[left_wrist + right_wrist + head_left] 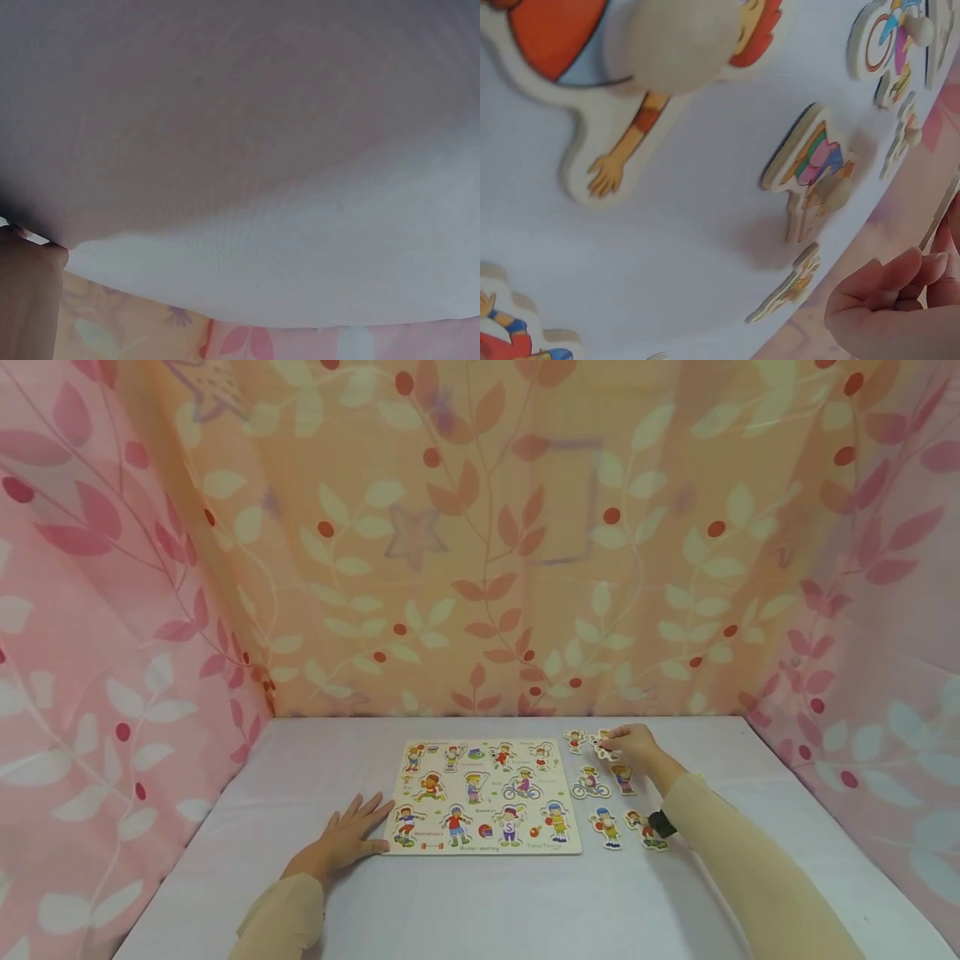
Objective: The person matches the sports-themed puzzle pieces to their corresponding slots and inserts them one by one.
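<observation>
Nearest to me, two sleeved forearms reach out over the desk (525,910), which is covered in a pale cloth. The left hand (351,837) lies flat on the cloth with its fingers straight and spread, holding nothing, its fingertips touching the near left corner of the puzzle board (480,796). The board lies flat in the middle of the desk, printed with little cartoon children at sports. Just beside its right edge a scatter of loose puzzle pieces lies on the cloth: a skater piece (647,830) close to the right wrist, another figure (606,826) next to it, then a cyclist piece (589,783) further back. Further still, the right hand (636,745) has its fingers curled and pinches a small puzzle piece (602,744) at its fingertips, near the far right corner of the board; from the wrist camera the grip itself is mostly out of view, so I think it is held by its peg but cannot be sure. One more piece (574,740) lies just left of that one. Behind everything hangs a pink and peach curtain (480,543) patterned with leaves and berries.
</observation>
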`<state>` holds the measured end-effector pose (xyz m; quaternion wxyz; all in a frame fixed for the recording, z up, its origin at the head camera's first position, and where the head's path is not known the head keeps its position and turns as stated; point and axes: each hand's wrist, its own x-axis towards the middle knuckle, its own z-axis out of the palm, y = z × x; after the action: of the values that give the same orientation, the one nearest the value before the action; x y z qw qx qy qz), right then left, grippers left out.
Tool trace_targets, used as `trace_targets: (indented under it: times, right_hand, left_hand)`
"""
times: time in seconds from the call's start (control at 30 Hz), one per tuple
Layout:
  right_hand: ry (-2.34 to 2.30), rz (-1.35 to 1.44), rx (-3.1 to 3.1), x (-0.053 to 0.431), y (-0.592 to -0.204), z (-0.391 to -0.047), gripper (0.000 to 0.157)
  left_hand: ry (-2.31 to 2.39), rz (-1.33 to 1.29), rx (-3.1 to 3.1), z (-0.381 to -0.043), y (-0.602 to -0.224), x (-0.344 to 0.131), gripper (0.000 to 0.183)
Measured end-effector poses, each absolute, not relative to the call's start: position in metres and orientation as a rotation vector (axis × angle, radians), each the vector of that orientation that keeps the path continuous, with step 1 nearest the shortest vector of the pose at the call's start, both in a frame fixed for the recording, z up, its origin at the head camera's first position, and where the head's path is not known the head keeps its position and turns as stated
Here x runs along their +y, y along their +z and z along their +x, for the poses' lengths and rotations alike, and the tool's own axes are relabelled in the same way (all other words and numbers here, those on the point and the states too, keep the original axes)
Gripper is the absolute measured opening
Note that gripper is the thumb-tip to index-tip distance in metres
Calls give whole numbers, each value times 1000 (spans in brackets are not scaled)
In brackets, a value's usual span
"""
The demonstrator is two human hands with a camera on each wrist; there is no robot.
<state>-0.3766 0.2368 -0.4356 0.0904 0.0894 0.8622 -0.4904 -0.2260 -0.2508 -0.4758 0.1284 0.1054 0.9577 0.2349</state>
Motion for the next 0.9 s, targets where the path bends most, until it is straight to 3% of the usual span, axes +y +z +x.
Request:
trace_targets:
  times: [0.57,0.9]
  right_hand:
    - [-1571,302,2515,230,-426,-363,34]
    - [-1568,279,2554,218,-429,-363,32]
  left_hand:
    - [704,326,2782,-226,-477,-251,80]
    - [709,321,2783,-226,-480,-253,80]
